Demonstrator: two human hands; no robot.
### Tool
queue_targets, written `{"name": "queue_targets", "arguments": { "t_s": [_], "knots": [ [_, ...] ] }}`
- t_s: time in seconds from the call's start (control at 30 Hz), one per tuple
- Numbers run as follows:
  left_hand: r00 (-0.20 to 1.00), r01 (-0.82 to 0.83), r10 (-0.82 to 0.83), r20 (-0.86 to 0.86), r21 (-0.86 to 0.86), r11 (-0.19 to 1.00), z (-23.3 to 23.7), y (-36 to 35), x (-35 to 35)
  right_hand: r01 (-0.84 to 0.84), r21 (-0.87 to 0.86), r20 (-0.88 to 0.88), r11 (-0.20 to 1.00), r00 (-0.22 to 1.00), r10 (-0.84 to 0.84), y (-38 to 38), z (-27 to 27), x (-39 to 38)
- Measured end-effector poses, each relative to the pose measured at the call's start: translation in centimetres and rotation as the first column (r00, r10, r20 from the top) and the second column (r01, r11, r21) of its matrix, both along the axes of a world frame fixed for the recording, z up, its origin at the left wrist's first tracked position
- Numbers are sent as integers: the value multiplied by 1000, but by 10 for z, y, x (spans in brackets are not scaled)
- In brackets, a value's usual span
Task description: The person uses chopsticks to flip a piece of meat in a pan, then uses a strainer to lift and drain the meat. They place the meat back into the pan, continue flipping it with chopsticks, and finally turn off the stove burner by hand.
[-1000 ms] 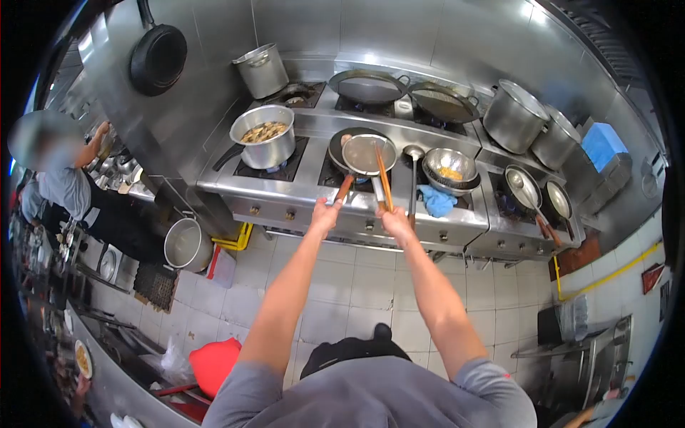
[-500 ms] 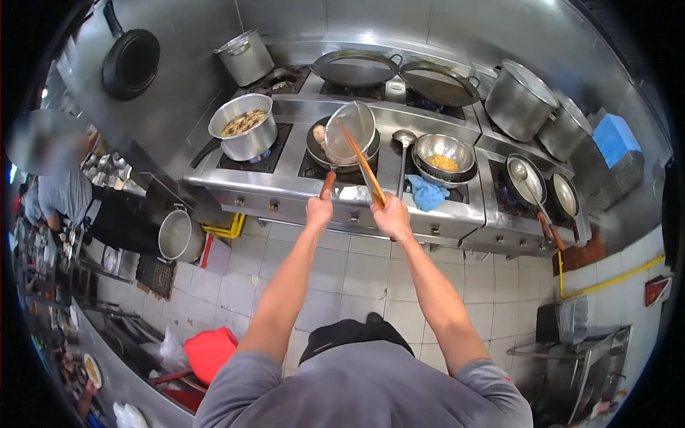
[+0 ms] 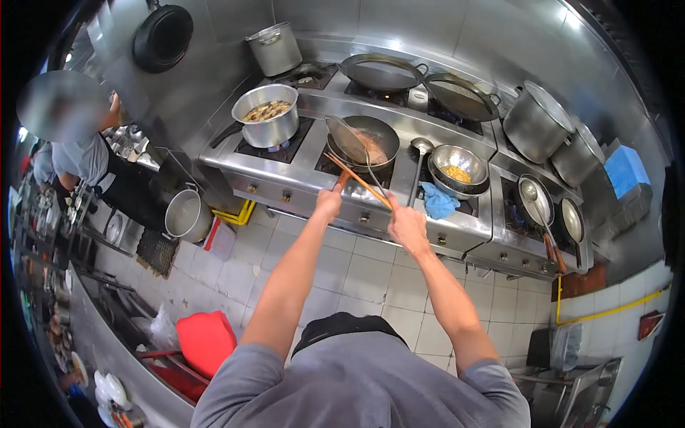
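My left hand [image 3: 328, 205] is wrapped around the wooden handle [image 3: 343, 178] of a dark frying pan [image 3: 387, 132] on the near burner. Pinkish-brown food [image 3: 372, 150] lies in the pan. Closed in my right hand [image 3: 408, 227] are long wooden chopsticks [image 3: 372, 191] and the thin handle of a round mesh strainer [image 3: 346, 140]. The strainer is tilted over the pan's left rim and hides part of it. Toward the pan's handle, the chopstick tips slant across in front of the rim.
Left of the pan stands a pot of brown pieces in liquid [image 3: 268, 112] over a flame. To the right are a ladle [image 3: 421, 146], a metal bowl with yellow food [image 3: 457, 171] and a blue cloth [image 3: 439, 200]. Another person [image 3: 85, 160] stands at the left.
The strainer has swung left and tilted, uncovering the pan and its food. My right hand and the chopsticks have turned leftward. The whole view has shifted slightly.
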State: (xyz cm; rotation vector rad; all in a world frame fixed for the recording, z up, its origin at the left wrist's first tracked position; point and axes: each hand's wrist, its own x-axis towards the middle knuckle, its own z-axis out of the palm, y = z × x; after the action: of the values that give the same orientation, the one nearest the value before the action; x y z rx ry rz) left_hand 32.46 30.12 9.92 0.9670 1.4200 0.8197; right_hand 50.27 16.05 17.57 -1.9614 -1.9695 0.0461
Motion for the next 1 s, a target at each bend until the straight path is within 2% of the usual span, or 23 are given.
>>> {"name": "queue_targets", "arguments": {
  "t_s": [0.07,0.17,0.23,0.37,0.43,0.5,0.57,0.7,0.8,0.9,1.0],
  "knots": [
    [999,-20,21,-46,26,999,2,0,2,20,17,82,1000,996,-21,1,4,-5],
    [998,-50,50,-47,5,999,0,0,5,32,21,97,999,995,-34,4,7,-2],
    [990,-113,117,-77,52,992,-12,6,7,29,46,108,999,994,-34,9,9,1],
    [985,-89,107,-138,129,988,-33,20,9,55,45,157,998,986,-61,21,19,7],
    [994,-63,63,-88,2,998,3,0,10,52,28,175,998,983,-56,24,25,5],
    [993,-65,65,-101,-3,998,9,-4,13,37,51,181,998,982,-46,27,29,6],
    [977,-134,151,-151,118,984,15,-3,21,33,34,194,999,980,-39,31,33,6],
    [981,-46,55,-185,55,997,43,1,24,-7,88,245,996,969,-15,37,34,10],
    [989,-77,78,-128,12,997,59,-11,22,-68,49,303,996,952,50,35,32,8],
    [996,-60,58,-68,-27,998,46,-9,14,-75,40,282,996,957,61,25,24,7],
    [998,-49,47,-51,-46,998,30,-10,4,-15,31,156,999,988,10,9,21,11]
  ]
}}
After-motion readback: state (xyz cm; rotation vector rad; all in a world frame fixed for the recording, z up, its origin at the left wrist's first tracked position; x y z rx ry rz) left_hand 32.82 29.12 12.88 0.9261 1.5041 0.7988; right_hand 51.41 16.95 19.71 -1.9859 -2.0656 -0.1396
